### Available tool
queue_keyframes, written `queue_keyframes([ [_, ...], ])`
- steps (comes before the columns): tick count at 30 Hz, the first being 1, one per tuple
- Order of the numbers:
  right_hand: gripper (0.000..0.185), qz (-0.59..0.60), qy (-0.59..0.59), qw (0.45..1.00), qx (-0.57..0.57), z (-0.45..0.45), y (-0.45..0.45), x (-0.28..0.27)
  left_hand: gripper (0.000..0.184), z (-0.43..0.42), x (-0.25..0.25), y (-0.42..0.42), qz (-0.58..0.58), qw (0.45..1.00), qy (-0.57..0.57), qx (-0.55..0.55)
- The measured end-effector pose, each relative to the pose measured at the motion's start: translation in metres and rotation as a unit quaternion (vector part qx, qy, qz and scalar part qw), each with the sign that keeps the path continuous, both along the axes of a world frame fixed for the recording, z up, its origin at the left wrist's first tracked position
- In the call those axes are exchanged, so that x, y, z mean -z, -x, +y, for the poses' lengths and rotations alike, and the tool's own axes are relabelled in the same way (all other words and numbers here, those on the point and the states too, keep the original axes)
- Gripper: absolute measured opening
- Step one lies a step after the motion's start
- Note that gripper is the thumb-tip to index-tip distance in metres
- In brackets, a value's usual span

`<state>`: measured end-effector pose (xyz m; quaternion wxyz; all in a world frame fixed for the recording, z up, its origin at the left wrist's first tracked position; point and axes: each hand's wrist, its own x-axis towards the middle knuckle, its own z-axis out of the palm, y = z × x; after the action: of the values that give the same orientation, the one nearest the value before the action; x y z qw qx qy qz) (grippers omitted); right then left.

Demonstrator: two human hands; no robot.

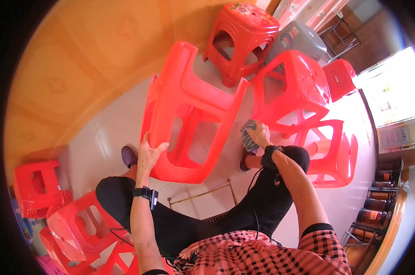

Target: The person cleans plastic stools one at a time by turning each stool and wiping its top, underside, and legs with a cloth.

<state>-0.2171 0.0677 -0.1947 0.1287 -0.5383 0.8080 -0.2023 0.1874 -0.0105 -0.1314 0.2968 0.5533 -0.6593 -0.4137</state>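
Note:
In front of me a red plastic stool (166, 105) is tipped over, its legs pointing up and away. My left hand (149, 153) is closed on the stool's near-left edge, thumb on the face toward me. My right hand (259, 134) grips a crumpled grey striped cloth (248, 136) above my right knee, apart from the held stool. Just beyond that hand stands another red stool (303, 78). Part of the cloth is hidden under my fingers.
A flowered red stool (244, 41) and a grey stool (299, 41) stand at the back. More red stools are at right (338, 156) and lower left (74, 224), with a stack (38, 188) by the orange wall (79, 68). A shelf with dark containers (377, 192) is far right.

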Motion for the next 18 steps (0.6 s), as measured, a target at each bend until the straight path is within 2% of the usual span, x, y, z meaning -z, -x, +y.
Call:
queue_keyframes([
  [1, 0.035, -0.034, 0.053, 0.996, 0.056, -0.003, 0.001, 0.004, 0.066, 0.001, -0.001, 0.000, 0.010, 1.000, -0.013, -0.002],
  [3, 0.037, -0.168, 0.152, 0.973, 0.054, -0.029, -0.027, -0.049, 0.067, 0.001, 0.005, -0.003, 0.010, 1.000, -0.011, -0.005],
  [6, 0.039, -0.119, 0.227, 0.957, -0.138, -0.083, -0.069, -0.127, 0.069, 0.001, 0.014, -0.003, 0.031, 0.999, -0.026, -0.016],
  [8, 0.046, -0.044, 0.296, 0.913, -0.278, -0.127, -0.102, -0.151, 0.070, 0.003, 0.014, -0.002, 0.053, 0.997, -0.039, -0.032],
  [9, 0.048, -0.031, 0.234, 0.920, -0.314, -0.141, -0.124, -0.164, 0.070, 0.005, 0.012, 0.000, 0.034, 0.999, -0.025, -0.032],
  [11, 0.041, -0.028, 0.246, 0.873, -0.420, -0.165, -0.165, -0.161, 0.071, 0.005, 0.028, -0.005, 0.001, 0.999, 0.002, -0.035],
  [12, 0.041, -0.028, 0.247, 0.872, -0.421, -0.175, -0.180, -0.153, 0.071, 0.005, 0.024, -0.004, 0.001, 0.999, 0.003, -0.036],
  [14, 0.039, 0.099, 0.151, 0.884, -0.430, -0.190, -0.202, -0.141, 0.069, 0.006, 0.011, 0.001, 0.023, 1.000, -0.017, -0.008],
  [15, 0.039, 0.098, 0.151, 0.883, -0.434, -0.199, -0.203, -0.140, 0.062, 0.006, 0.012, 0.001, 0.040, 0.999, -0.011, -0.035],
  [18, 0.037, 0.075, 0.104, 0.911, -0.393, -0.229, -0.194, -0.148, 0.056, 0.005, -0.001, 0.003, 0.058, 0.997, -0.040, -0.025],
])
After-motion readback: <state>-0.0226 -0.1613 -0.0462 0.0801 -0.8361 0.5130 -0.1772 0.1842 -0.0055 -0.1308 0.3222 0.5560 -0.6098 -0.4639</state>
